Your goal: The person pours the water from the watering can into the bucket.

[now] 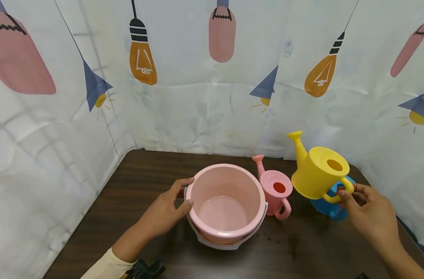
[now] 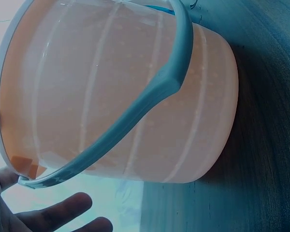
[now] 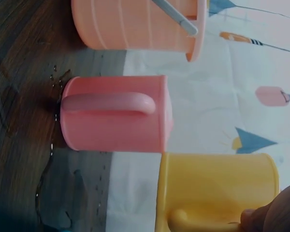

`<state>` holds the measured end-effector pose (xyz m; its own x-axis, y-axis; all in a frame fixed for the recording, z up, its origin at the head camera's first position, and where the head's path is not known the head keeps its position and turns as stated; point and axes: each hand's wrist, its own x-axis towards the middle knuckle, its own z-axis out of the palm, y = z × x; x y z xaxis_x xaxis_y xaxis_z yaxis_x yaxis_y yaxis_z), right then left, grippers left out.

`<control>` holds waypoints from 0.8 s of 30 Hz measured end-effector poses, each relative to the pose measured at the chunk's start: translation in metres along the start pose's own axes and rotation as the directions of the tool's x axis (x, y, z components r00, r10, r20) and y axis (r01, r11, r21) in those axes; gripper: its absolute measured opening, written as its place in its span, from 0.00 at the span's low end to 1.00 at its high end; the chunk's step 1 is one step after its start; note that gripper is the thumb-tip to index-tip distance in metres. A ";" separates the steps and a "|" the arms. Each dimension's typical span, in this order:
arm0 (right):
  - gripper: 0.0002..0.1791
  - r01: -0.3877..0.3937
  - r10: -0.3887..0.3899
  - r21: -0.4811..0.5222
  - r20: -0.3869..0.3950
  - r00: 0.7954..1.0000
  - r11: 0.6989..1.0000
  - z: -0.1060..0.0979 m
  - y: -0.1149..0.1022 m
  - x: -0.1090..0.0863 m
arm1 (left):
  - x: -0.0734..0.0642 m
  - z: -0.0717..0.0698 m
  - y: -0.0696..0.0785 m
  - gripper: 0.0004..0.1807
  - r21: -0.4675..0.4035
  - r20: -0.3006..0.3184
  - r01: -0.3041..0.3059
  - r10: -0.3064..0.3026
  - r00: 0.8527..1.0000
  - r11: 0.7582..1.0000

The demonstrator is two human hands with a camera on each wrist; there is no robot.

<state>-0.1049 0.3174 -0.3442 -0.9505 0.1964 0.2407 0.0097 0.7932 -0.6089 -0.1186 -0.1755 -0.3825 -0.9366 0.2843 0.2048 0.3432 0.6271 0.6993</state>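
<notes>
1. Head: far right, my right hand (image 1: 370, 217) pinches the yellow watering can (image 1: 316, 174) by its handle, seemingly for control, above the blue can (image 1: 325, 208). Nearer left, my left hand (image 1: 166, 209), thumb and forefinger parted, touches the pink bucket (image 1: 226, 233), perhaps steadying it.
2. Left wrist: other fingers (image 2: 63, 211) extend loosely.
3. Right wrist: the yellow can is raised; the pink watering can (image 3: 116, 128) stands left.
</notes>
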 end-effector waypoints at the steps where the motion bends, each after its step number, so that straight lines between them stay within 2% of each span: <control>1: 0.35 -0.008 0.008 -0.004 0.001 1.000 1.000 0.001 0.001 0.000 | 0.000 0.000 0.000 0.30 0.003 0.001 0.001 -0.001 1.000 1.000; 11: 0.36 -0.075 0.077 -0.055 0.032 0.997 0.996 0.013 0.009 0.000 | 0.000 0.000 0.001 0.30 0.012 0.003 -0.009 0.009 1.000 1.000; 24: 0.34 -0.084 0.086 -0.033 0.061 0.994 0.996 0.040 0.015 -0.001 | 0.000 0.001 0.000 0.30 0.011 -0.007 0.005 -0.005 1.000 1.000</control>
<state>-0.1161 0.3061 -0.3832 -0.9633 0.2284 0.1412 0.0997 0.7925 -0.6017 -0.1184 -0.1748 -0.3826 -0.9388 0.2759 0.2064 0.3393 0.6365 0.6926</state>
